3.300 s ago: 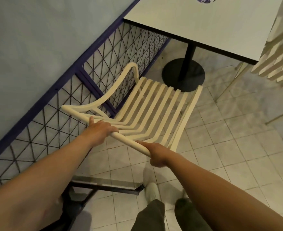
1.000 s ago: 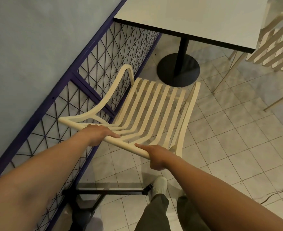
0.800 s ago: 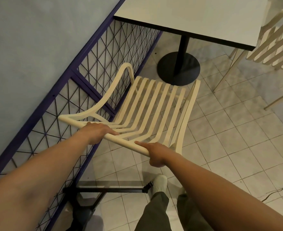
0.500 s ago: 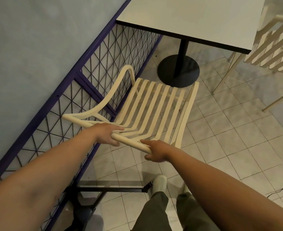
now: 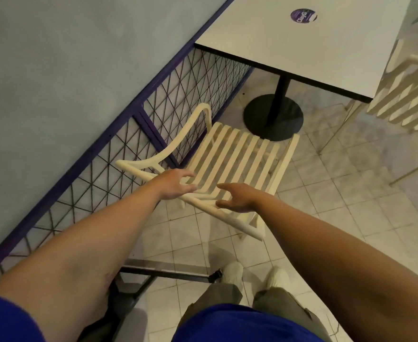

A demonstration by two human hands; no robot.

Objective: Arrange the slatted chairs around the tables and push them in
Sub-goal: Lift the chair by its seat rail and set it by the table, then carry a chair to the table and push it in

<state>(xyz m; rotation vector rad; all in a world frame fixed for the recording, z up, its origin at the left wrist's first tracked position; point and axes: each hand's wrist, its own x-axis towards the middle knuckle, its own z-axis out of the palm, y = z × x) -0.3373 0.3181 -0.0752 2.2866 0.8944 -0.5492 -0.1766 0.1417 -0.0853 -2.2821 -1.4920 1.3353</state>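
A cream slatted chair (image 5: 237, 156) stands on the tiled floor in front of me, its seat facing the white table (image 5: 301, 43). Its front edge lies just short of the table's black round base (image 5: 273, 117). My left hand (image 5: 176, 185) hovers over the chair's top back rail with fingers spread. My right hand (image 5: 236, 199) is beside it, fingers relaxed, just off the same rail. Neither hand holds anything. A second cream slatted chair (image 5: 407, 95) stands at the table's right side, partly cut off by the frame.
A purple-framed wire mesh fence (image 5: 139, 134) runs along the chair's left side below a pale blue wall. A black metal bar (image 5: 168, 272) lies on the floor near my white shoes. Open tiled floor (image 5: 351, 206) stretches to the right.
Both hands have let go of the chair's back rail and lifted off with fingers opened. The chair now stands closer to the table's base than a second ago.
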